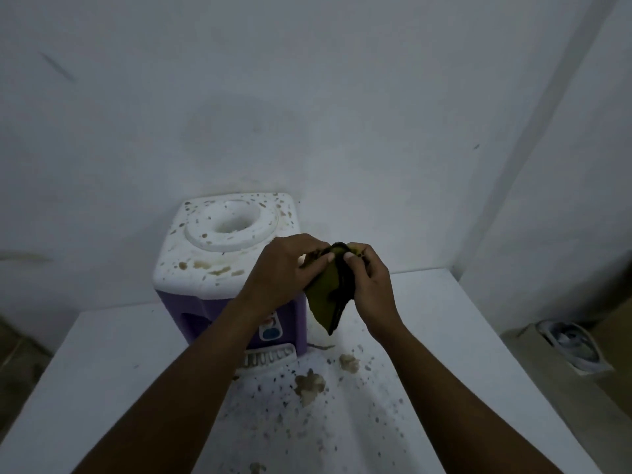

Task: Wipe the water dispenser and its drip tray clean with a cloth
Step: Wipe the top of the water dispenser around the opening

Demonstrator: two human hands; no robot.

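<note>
Grips an olive cloth (329,297) in left hand (286,270) and right hand (371,285), fingers curled round it, above the front right corner of the water dispenser (205,265). Stands back-left on the white surface (102,371), close to the wall (342,97), drip tray (266,358) at its foot. Leaves open, stained room in front and rightward, up to the edges.

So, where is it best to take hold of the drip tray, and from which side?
Probably the front lip, from the near side: the drip tray juts out toward you at the base of the dispenser, its back against the purple body.
</note>
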